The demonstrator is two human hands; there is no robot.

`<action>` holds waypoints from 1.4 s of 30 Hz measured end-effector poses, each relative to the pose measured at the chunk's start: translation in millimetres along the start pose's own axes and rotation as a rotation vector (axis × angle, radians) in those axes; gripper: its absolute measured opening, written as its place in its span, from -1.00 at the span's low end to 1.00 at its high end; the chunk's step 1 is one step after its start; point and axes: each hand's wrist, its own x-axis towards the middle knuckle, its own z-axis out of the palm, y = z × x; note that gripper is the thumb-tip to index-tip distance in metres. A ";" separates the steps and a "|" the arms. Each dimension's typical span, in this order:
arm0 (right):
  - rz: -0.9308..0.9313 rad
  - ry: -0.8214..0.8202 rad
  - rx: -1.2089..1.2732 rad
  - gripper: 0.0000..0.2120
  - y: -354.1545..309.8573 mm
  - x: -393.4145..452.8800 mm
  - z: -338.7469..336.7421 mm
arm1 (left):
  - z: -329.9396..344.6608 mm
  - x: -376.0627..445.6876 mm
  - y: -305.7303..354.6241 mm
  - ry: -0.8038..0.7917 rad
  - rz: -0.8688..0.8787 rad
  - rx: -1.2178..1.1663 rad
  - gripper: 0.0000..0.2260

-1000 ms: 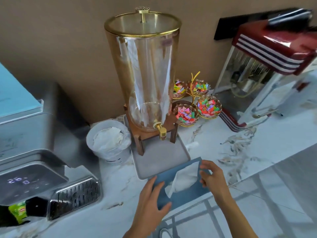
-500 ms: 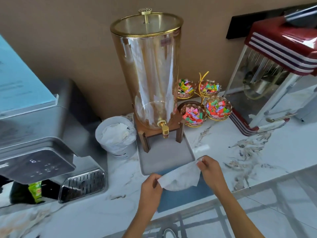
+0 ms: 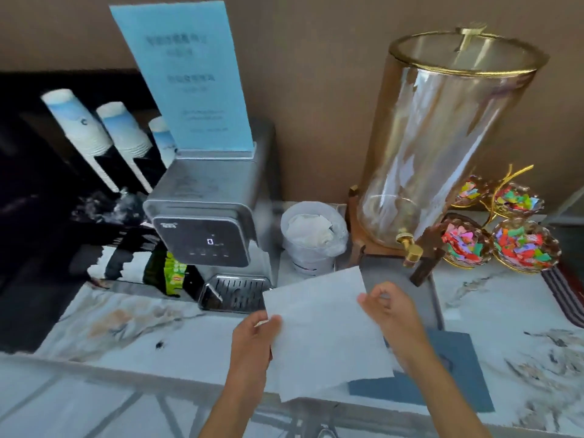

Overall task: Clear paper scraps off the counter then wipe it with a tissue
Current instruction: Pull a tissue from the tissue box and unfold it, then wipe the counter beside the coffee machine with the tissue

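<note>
A white tissue (image 3: 322,330) is spread flat in the air just above the marble counter (image 3: 126,324). My left hand (image 3: 252,339) pinches its left edge and my right hand (image 3: 392,314) grips its upper right corner. The blue tissue pack (image 3: 455,380) lies on the counter under my right forearm. A small white bin (image 3: 311,238) lined with plastic holds crumpled white paper, just behind the tissue. A small dark speck (image 3: 159,344) lies on the counter to the left of my hands.
A silver water machine (image 3: 205,216) with a drip tray (image 3: 235,292) stands at the left, a blue sign (image 3: 186,77) on top. A glass drink dispenser (image 3: 442,143) sits on a wooden stand over a grey tray (image 3: 398,279). Bowls of coloured paper bits (image 3: 496,235) stand at right.
The tissue has come fully out of the blue pack and is now spread open between both hands. My view has swung left, showing the water machine and paper cups.
</note>
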 end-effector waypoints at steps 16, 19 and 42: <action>-0.030 -0.658 -0.192 -0.76 3.2 -25.2 228.3 | -230.8 -54.9 -25.5 0.235 0.026 -0.097 -0.67; -0.120 -0.630 -0.328 -0.71 8.6 -32.0 260.3 | -250.8 -57.2 -32.3 0.330 0.038 -0.034 -0.76; -0.515 -0.627 -1.200 -0.88 74.2 67.9 411.2 | -252.5 43.1 -82.5 0.835 -0.243 -0.266 -0.91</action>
